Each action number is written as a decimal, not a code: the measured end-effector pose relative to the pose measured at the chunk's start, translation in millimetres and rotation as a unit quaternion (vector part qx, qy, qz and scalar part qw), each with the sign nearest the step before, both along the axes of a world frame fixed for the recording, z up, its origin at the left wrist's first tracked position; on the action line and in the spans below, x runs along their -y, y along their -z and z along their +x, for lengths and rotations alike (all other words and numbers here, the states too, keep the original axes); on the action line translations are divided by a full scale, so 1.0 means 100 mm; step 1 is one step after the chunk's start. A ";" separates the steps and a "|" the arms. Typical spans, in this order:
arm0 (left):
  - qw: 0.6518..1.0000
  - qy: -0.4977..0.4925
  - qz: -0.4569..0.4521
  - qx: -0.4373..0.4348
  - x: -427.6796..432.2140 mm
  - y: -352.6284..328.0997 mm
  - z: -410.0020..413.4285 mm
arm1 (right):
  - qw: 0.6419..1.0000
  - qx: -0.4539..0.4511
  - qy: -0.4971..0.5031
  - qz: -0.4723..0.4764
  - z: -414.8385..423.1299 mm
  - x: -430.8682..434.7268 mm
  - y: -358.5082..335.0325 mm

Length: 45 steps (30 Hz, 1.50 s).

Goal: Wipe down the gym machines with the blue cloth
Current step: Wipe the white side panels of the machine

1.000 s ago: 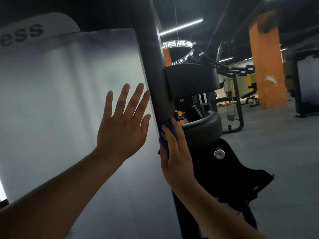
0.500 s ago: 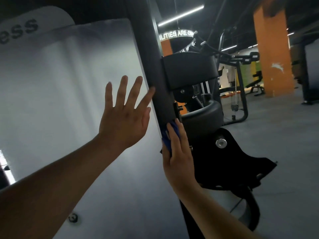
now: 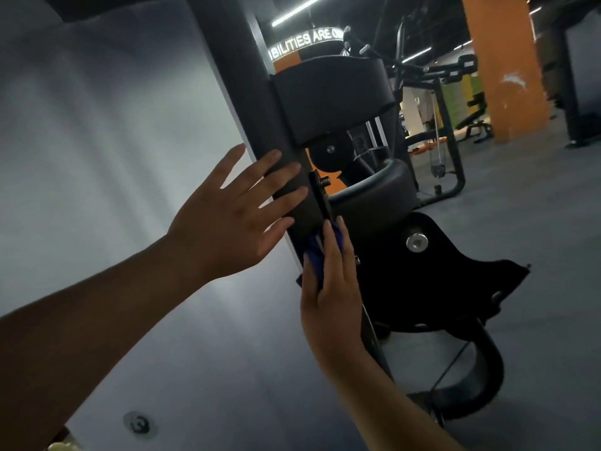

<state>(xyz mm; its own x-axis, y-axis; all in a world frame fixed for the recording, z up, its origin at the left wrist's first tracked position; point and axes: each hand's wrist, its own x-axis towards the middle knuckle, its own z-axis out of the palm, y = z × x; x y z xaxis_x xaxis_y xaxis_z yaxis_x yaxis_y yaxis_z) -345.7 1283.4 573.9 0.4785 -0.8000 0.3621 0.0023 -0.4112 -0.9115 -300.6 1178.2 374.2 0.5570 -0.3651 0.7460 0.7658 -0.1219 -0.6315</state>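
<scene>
Post wipe: our right hand, fingers together, pressed the blue cloth to the post beneath our left hand, fingers spread; next, we judged, another stroke.

Grey matte floor across the right side, running back into the room. Orange pillar upper right, rising out of frame, white scuff part-way up. Dark ceiling with white strip lights: one long diagonal near top centre, shorter ones farther back. Curved lit lettering reading "BILITIES ARE", cut off at both ends. Far back: black tubular frame with hanging cable, black bench just beside the pillar, green wall panel behind. Dim overall, brighter at the back.
</scene>
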 end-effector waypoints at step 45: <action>0.996 -0.015 0.042 -0.074 0.05 0.87 0.06 | 0.999 -0.009 0.052 -0.011 -0.07 -0.13 0.75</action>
